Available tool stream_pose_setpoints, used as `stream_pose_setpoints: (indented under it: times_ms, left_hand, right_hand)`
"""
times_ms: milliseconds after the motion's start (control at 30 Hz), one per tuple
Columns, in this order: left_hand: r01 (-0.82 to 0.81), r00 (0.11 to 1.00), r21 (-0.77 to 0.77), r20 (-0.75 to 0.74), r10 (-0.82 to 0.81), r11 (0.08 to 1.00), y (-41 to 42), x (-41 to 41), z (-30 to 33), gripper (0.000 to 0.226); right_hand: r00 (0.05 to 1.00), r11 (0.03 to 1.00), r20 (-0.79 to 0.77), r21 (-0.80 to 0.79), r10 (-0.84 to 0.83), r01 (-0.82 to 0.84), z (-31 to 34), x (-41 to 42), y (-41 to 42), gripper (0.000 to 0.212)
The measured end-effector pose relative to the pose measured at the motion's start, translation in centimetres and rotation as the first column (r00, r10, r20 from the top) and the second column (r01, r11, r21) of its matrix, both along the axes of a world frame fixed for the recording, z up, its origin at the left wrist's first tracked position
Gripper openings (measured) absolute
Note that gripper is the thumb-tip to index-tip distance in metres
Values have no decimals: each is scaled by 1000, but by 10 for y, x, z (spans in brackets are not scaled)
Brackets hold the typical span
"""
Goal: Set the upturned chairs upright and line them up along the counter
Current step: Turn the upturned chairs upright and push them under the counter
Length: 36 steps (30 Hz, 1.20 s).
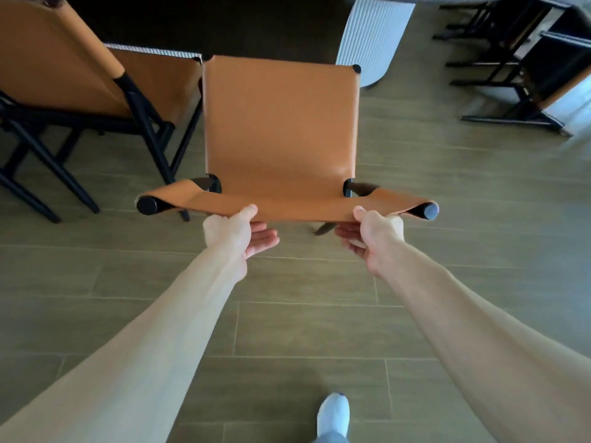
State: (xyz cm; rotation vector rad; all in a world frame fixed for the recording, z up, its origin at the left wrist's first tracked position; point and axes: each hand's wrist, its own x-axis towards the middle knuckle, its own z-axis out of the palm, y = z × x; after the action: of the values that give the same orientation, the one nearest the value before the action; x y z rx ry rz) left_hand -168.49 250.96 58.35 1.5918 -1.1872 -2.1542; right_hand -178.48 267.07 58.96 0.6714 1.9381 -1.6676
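A tan leather chair (281, 123) with a black frame stands upright in front of me, its seat toward the white ribbed counter (371, 36). My left hand (238, 233) pinches the top edge of its backrest left of middle, thumb on top and fingers underneath. My right hand (371, 236) pinches the same edge right of middle in the same way. Two more tan chairs (57, 59) stand upright to the left along the counter, the nearer one touching or almost touching the held chair.
Wood-plank floor (303, 330) spreads all around. At the upper right another chair with black legs (511, 75) lies tipped over beside dark furniture. My foot in a white shoe (332, 414) is at the bottom.
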Motion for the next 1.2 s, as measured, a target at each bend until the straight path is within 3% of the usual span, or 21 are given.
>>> stream_pose_setpoints:
  times_ms: [167, 333, 733, 900, 1067, 1200]
  left_hand:
    - [14, 999, -85, 30, -11, 996, -34, -68, 17, 36]
    - [-6, 999, -109, 38, 10, 994, -75, -146, 41, 15]
    - [-132, 987, 11, -96, 132, 991, -163, -294, 44, 32]
    - [-168, 980, 8, -106, 168, 986, -182, -316, 41, 34]
    - [-95, 992, -7, -80, 94, 995, -193, -338, 47, 41]
    - [-39, 999, -33, 25, 40, 999, -193, -333, 47, 28]
  right_hand:
    - [998, 999, -38, 16, 40, -39, 20, -68, -39, 11]
    - [993, 993, -1, 12, 117, -117, 38, -147, -78, 12]
    - [992, 992, 19, 31, 121, -122, 48, -285, -167, 9]
    - [995, 995, 30, 41, 94, -95, 45, -310, -183, 6]
    - [989, 988, 66, 71, 129, -134, 49, -332, -196, 7]
    - [986, 981, 83, 121, 142, -152, 50, -331, -198, 13]
